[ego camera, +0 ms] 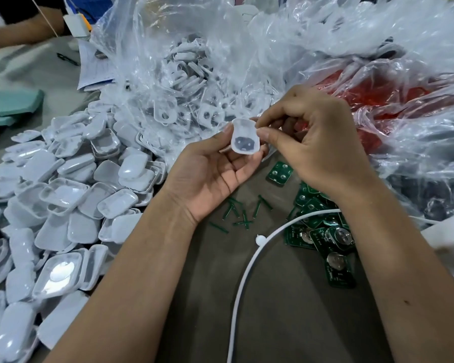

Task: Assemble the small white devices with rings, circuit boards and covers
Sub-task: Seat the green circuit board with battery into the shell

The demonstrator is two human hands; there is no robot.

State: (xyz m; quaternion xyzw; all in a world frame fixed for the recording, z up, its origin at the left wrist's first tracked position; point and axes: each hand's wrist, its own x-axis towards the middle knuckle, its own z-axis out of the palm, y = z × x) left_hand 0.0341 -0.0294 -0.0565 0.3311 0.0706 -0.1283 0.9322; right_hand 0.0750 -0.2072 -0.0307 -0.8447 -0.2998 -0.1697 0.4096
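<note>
brown table [286,310] carries green circuit boards [336,247] nearest me. i see the left hand [215,174] gripping a white shell [245,137], the right hand [317,137] pinching its top rim. behind, a clear bag [194,61] holds more white shells, another bag [378,95] red parts.

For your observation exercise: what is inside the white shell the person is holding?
Inside the white shell, a dark ring-like piece sits near its lower end. The fingertips cover its right edge, hiding anything there.
</note>
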